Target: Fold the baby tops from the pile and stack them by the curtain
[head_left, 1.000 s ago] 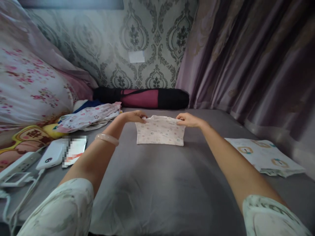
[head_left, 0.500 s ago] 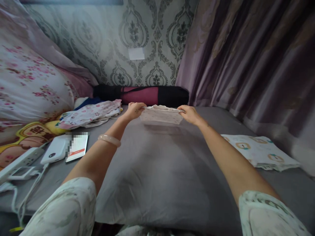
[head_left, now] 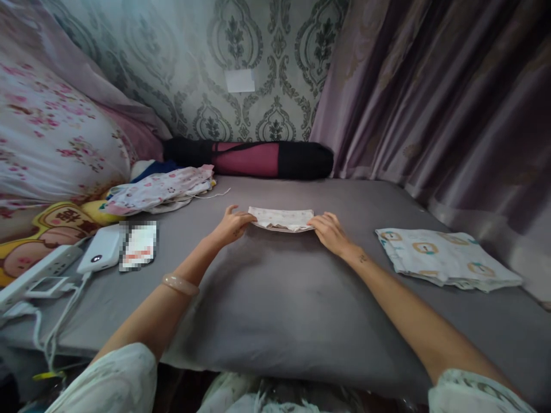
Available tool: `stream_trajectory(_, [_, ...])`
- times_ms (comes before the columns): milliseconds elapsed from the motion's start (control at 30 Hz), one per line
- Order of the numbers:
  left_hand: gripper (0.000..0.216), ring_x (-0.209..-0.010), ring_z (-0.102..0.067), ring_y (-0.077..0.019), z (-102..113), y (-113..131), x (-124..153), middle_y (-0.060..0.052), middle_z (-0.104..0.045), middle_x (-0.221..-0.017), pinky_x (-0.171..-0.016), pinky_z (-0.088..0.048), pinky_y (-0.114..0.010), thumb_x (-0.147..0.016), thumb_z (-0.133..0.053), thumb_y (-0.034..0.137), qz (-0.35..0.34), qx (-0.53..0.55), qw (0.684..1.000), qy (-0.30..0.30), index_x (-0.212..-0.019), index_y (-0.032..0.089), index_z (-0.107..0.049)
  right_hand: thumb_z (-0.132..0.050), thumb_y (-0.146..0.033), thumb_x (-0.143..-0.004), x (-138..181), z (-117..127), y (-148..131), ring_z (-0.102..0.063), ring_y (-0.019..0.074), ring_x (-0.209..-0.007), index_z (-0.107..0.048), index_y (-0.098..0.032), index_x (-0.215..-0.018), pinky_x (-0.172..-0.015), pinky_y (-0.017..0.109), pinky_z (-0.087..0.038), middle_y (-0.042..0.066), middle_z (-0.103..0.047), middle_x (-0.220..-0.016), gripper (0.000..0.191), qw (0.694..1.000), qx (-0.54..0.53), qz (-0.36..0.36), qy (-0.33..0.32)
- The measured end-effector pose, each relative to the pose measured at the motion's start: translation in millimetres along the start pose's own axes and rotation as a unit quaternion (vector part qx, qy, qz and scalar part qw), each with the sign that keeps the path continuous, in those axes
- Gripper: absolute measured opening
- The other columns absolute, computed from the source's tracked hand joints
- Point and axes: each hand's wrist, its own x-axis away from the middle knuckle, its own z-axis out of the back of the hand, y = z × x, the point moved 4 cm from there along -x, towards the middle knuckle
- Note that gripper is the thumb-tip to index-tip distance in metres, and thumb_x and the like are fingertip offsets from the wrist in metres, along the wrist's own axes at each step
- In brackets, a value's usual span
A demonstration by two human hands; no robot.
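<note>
A small folded piece of pale, faintly patterned cloth [head_left: 282, 218] is stretched between my two hands over the grey sheet [head_left: 275, 310]. My left hand [head_left: 235, 223] pinches its left end, with the index finger raised a little. At the right end, my right hand [head_left: 330, 230] grips the near corner between thumb and fingers. The near edge of the cloth sags slightly in the middle. What garment or cloth it is, I cannot tell. Off to the right lies a folded white cloth with lion-like prints [head_left: 447, 258].
At left are a power strip [head_left: 41, 275], a white power bank [head_left: 101, 249] with cables and a phone [head_left: 138, 246]. Behind them sit a yellow plush [head_left: 55, 229] and printed clothes [head_left: 163, 189]. A black and maroon roll bag [head_left: 245, 159] lies along the wall; curtains [head_left: 387, 97] hang at right.
My hands have come down and nearer with the cloth. It hung from its upper edge before; now it slopes back from my fingers, its upper face showing.
</note>
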Motion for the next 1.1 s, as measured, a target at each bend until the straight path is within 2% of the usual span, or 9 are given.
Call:
stream_trajectory(267, [0.052,-0.114,-0.058,-0.0208,-5.0,19.7,15.1,-0.008,-0.066,-0.121,-0.110,-0.019,-0.050,-0.071,-0.041,0.005,-0.009,0.003,0.996,-0.087,-0.115,0.023,-0.061,-0.037,0.000,-0.085,19.7,-9.2,-14.7,-0.056,0.0202,-0.104,-0.064,-0.017,-0.109,-0.105,0.040,-0.028,0.010,-0.066,-0.111,0.039,0.998,0.004,0.008,-0.069])
stream_trajectory(433, [0.048,-0.113,-0.059,-0.0207,-6.3,22.4,16.3,-0.005,-0.066,-0.122,-0.109,-0.021,-0.050,-0.070,-0.042,0.007,0.023,-0.002,0.993,-0.114,-0.109,0.025,-0.064,-0.039,0.003,-0.076,22.5,-5.6,-15.9,-0.055,0.0190,-0.111,-0.063,-0.018,-0.115,-0.104,0.039,-0.028,0.009,-0.062,-0.120,0.050,0.991,-0.028,-0.009,-0.131])
stream_trajectory(533, [0.041,-0.108,-0.062,-0.0212,-8.3,23.5,2.2,-0.005,-0.069,-0.116,-0.106,-0.029,-0.046,-0.077,-0.041,0.011,0.091,-0.007,0.990,-0.103,-0.108,0.024,-0.066,-0.040,0.001,-0.079,7.1,-5.6,-15.3,-0.058,0.0188,-0.108,-0.068,-0.019,-0.107,-0.101,0.036,-0.031,0.008,-0.067,-0.115,0.044,0.984,-0.037,-0.072,-0.156])
stream_trajectory(600, [0.041,-0.110,-0.061,-0.0221,-11.5,28.5,-14.2,-0.007,-0.068,-0.119,-0.102,-0.035,-0.043,-0.083,-0.039,0.014,0.139,-0.014,0.987,-0.081,-0.115,0.022,-0.063,-0.040,-0.003,-0.082,-11.1,-8.9,-18.6,-0.058,0.0194,-0.110,-0.068,-0.017,-0.107,-0.099,0.034,-0.034,0.008,-0.067,-0.117,0.040,0.983,-0.030,-0.113,-0.144])
stream_trajectory(700, [0.041,-0.121,-0.054,-0.0228,-22.1,43.4,-42.3,-0.010,-0.061,-0.130,-0.102,-0.036,-0.042,-0.090,-0.036,0.016,0.174,-0.023,0.983,-0.055,-0.125,0.019,-0.055,-0.036,-0.008,-0.089,-42.3,-22.8,-31.3,-0.053,0.0210,-0.119,-0.061,-0.014,-0.121,-0.103,0.035,-0.033,0.012,-0.060,-0.130,0.042,0.983,-0.018,-0.138,-0.116])
stream_trajectory(800, [0.041,-0.132,-0.044,-0.0248,-39.7,54.9,-62.8,-0.013,-0.053,-0.138,-0.108,-0.031,-0.045,-0.092,-0.035,0.017,0.195,-0.037,0.978,-0.067,-0.130,0.015,-0.050,-0.030,-0.015,-0.094,-66.5,-45.5,-44.1,-0.041,0.0248,-0.133,-0.050,-0.010,-0.135,-0.111,0.042,-0.024,0.015,-0.049,-0.142,0.046,0.980,-0.018,-0.155,-0.127])
stream_trajectory(933, [0.042,-0.139,-0.034,-0.0285,-62.4,52.0,-70.0,-0.016,-0.045,-0.145,-0.112,-0.023,-0.050,-0.095,-0.030,0.020,0.214,-0.043,0.971,-0.099,-0.133,0.012,-0.046,-0.027,-0.023,-0.096,-79.3,-72.5,-50.8,-0.024,0.0265,-0.143,-0.038,-0.010,-0.144,-0.115,0.048,-0.015,0.014,-0.035,-0.152,0.051,0.969,-0.040,-0.169,-0.179])
stream_trajectory(1100, [0.046,-0.138,-0.034,-0.0291,-74.3,39.2,-64.8,-0.017,-0.042,-0.147,-0.112,-0.023,-0.050,-0.098,-0.027,0.030,0.193,-0.041,0.975,-0.098,-0.136,0.012,-0.045,-0.026,-0.025,-0.095,-77.1,-84.2,-47.4,-0.021,0.0235,-0.144,-0.034,-0.009,-0.147,-0.117,0.047,-0.013,0.011,-0.031,-0.155,0.055,0.964,-0.055,-0.178,-0.187])
